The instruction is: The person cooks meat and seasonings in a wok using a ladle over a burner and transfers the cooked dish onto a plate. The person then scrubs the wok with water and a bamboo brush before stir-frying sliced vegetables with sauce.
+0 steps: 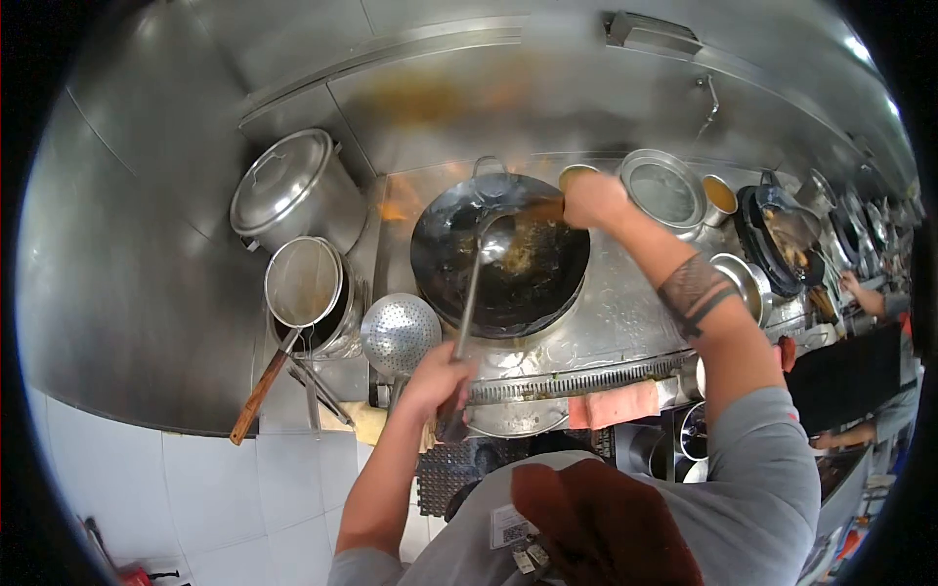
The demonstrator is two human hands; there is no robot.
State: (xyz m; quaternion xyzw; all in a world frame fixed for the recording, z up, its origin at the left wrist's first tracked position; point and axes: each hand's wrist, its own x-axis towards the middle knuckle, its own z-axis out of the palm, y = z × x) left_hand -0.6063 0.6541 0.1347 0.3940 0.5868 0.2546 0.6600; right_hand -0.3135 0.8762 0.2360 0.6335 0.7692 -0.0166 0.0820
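Observation:
My left hand is closed around the long handle of a metal ladle. The ladle's bowl is in a dark wok, beside a yellowish-brown patch at its bottom. Over the wok's right rim, my right hand is closed. A blurred brown streak reaches from it over the wok; I cannot make out what it is. Partly hidden behind that hand is a round container with a yellowish rim. A perforated skimmer lies left of the wok.
A lidded steel stockpot stands at back left. In front, a wooden-handled strainer rests across another pot. To the right are a steel basin, a cup of orange-brown contents and a second wok. Another person's hand shows at far right.

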